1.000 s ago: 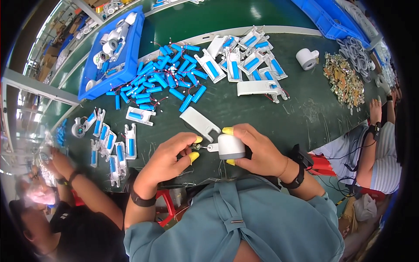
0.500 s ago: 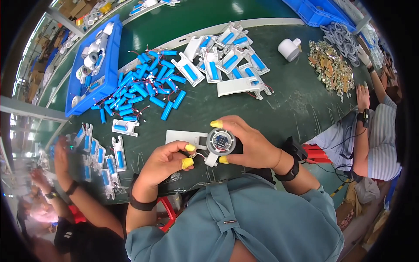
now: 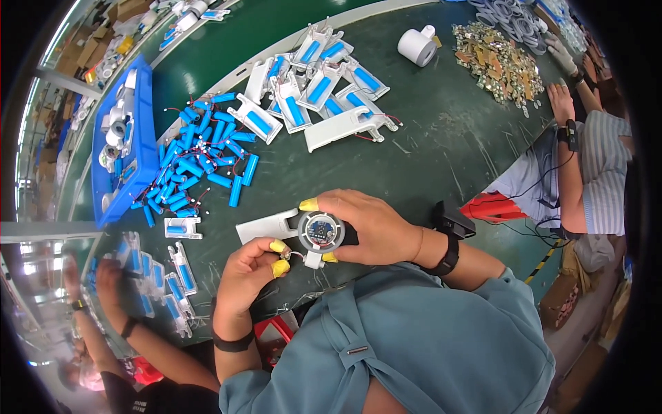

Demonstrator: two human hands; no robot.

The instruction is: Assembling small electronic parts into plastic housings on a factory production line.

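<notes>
My right hand (image 3: 383,231) grips a round grey-and-white housing (image 3: 321,232), thumb and fingers around its sides. A small circuit board shows inside its open ring, and a white stub (image 3: 314,260) sticks out toward me. My left hand (image 3: 245,272) is closed in a pinch beside it, on a small metallic part (image 3: 285,255) at the end of a short pale wire that runs to the housing. Yellow finger covers are on the pinching fingertips. A flat white plastic handle piece (image 3: 262,228) lies against the housing's left side; whether they are joined I cannot tell.
Blue wired battery cells (image 3: 189,162) are heaped left of centre, beside a blue crate (image 3: 148,148). White casings with cells (image 3: 321,90) pile up beyond. A white cup-shaped housing (image 3: 416,47) and small metal parts (image 3: 496,65) lie far right. Co-workers' arms (image 3: 572,172) (image 3: 155,345) flank me.
The whole view has turned a little, shifting the far table items leftward and upward. Both hands keep their holds, the left on the small part, the right on the housing.
</notes>
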